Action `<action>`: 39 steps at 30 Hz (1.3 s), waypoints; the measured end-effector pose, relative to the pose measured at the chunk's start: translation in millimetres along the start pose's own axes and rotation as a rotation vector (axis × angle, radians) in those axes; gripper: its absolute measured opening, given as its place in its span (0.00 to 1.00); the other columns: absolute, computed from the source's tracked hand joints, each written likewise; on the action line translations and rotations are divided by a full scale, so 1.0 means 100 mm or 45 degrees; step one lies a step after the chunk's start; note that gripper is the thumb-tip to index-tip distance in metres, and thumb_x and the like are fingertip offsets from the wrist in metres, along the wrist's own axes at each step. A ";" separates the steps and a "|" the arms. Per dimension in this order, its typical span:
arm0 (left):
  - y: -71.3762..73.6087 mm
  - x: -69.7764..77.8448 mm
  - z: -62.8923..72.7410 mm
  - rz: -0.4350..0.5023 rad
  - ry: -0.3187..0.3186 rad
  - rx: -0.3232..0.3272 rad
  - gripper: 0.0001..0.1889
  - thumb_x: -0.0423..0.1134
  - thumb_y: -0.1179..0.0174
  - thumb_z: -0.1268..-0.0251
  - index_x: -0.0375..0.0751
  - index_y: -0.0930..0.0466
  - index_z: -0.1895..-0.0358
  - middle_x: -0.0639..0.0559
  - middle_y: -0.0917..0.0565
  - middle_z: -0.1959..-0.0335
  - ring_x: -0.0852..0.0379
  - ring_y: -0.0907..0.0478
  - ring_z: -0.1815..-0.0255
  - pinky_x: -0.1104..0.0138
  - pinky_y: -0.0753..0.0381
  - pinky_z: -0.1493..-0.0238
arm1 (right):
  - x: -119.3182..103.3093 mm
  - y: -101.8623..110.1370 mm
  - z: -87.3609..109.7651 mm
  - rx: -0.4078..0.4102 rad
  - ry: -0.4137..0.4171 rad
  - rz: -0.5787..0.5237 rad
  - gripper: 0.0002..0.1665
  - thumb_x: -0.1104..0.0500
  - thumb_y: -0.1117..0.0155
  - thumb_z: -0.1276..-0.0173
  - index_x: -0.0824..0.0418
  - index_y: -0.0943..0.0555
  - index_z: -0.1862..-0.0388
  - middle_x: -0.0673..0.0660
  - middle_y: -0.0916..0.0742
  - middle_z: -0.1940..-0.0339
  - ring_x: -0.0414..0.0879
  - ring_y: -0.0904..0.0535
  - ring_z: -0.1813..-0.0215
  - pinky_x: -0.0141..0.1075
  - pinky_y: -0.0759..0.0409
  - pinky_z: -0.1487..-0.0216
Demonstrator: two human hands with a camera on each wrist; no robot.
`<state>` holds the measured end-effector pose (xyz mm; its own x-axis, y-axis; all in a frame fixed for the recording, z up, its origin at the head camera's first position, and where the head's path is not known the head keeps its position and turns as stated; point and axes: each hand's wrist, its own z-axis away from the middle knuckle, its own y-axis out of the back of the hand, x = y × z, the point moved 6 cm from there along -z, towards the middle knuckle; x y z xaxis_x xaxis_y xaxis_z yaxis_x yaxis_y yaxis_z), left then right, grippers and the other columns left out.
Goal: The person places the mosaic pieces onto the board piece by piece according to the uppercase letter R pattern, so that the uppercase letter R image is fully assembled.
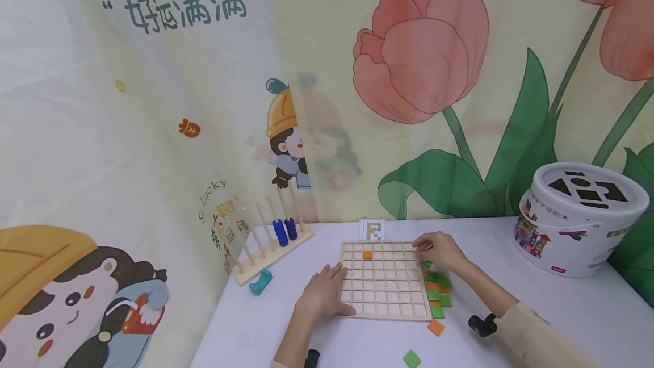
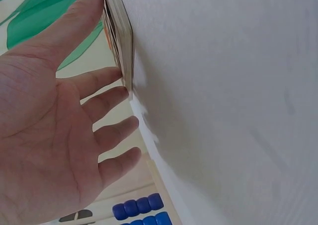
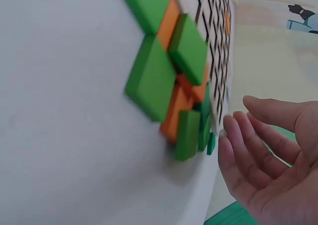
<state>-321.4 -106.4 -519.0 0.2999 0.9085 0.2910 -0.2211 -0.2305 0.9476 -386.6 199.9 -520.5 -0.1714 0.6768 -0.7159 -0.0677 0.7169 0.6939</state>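
Observation:
A wooden grid board lies on the table with one orange square tile in its upper rows. My left hand rests along the board's left edge, thumb at the near corner and fingers fairly straight, as the left wrist view shows too. At the board's far right corner is my right hand, its fingers loosely bent. In the right wrist view, no tile shows between the thumb and fingers of that hand. Green tiles and orange tiles lie heaped beside the board's right edge.
A small pattern card lies behind the board. To the left stand a wooden peg rack with blue beads and a teal piece. A white bucket is at the right. A loose green tile lies near the front.

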 end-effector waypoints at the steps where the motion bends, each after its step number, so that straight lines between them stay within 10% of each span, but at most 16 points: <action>1: 0.01 -0.01 0.01 -0.004 0.002 0.007 0.53 0.58 0.17 0.56 0.41 0.29 0.25 0.43 0.32 0.21 0.37 0.39 0.19 0.42 0.38 0.21 | 0.02 0.01 0.00 0.009 -0.005 0.009 0.11 0.65 0.25 0.35 0.65 0.12 0.54 0.50 0.11 0.66 0.46 0.15 0.61 0.37 0.16 0.61; 14: 0.01 -0.02 -0.01 -0.009 0.007 -0.006 0.53 0.59 0.18 0.54 0.42 0.29 0.24 0.44 0.33 0.20 0.39 0.40 0.19 0.43 0.38 0.21 | 0.24 0.08 0.11 0.023 -0.153 0.119 0.32 0.61 0.18 0.44 0.71 0.18 0.42 0.54 0.13 0.67 0.47 0.18 0.65 0.39 0.19 0.66; 39: -0.02 -0.04 -0.02 -0.063 0.053 -0.006 0.54 0.61 0.19 0.56 0.44 0.30 0.23 0.46 0.32 0.20 0.42 0.38 0.19 0.46 0.38 0.20 | 0.13 0.07 0.02 0.202 -0.008 -0.080 0.23 0.68 0.22 0.40 0.67 0.14 0.44 0.50 0.11 0.68 0.46 0.14 0.65 0.38 0.17 0.67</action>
<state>-323.7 -108.4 -522.7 0.2716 0.9326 0.2376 -0.2115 -0.1831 0.9601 -387.3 213.8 -525.4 -0.1656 0.6305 -0.7583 0.0781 0.7749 0.6273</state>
